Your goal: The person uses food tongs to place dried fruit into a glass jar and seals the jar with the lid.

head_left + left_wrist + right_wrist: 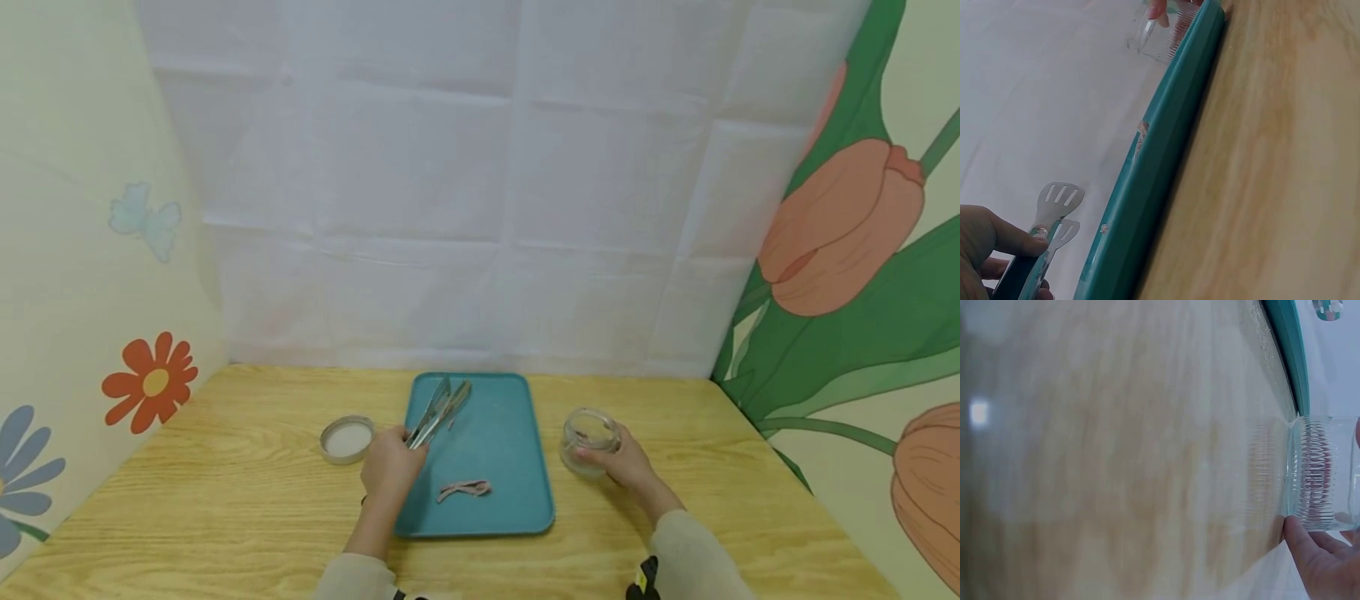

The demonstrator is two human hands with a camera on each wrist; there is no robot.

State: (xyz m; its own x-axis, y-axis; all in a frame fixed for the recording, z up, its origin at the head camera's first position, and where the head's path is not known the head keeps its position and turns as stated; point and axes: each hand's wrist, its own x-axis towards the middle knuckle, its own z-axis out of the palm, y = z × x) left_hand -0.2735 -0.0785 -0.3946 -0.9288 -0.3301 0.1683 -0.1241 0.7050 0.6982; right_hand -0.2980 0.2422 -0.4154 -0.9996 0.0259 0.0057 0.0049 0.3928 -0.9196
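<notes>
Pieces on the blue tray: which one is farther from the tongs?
The larger strip, towards the near end of the tray; the small piece is close by the tongs.

Tabletop (pixel 247 500): pale yellow wood grain, reaching back to the foot of the sheet (the right wrist view catches a small bright glare (pixel 979 412) on it).
White sheet (pixel 420 183): hangs across the back, crossed by upright and level fold creases.
Left wall (pixel 60 275): cream, painted.
Butterfly (pixel 159 229): pale blue, above the red flower.
Red flower (pixel 155 382): orange-red petals round a yellow centre, near the table's far left corner.
Blue flower (pixel 30 477): grey-blue petals, cut off by the frame's left edge.
Right wall (pixel 930 67): cream, with large coral tulips (pixel 847 225) among broad green leaves (pixel 877 325).
</notes>
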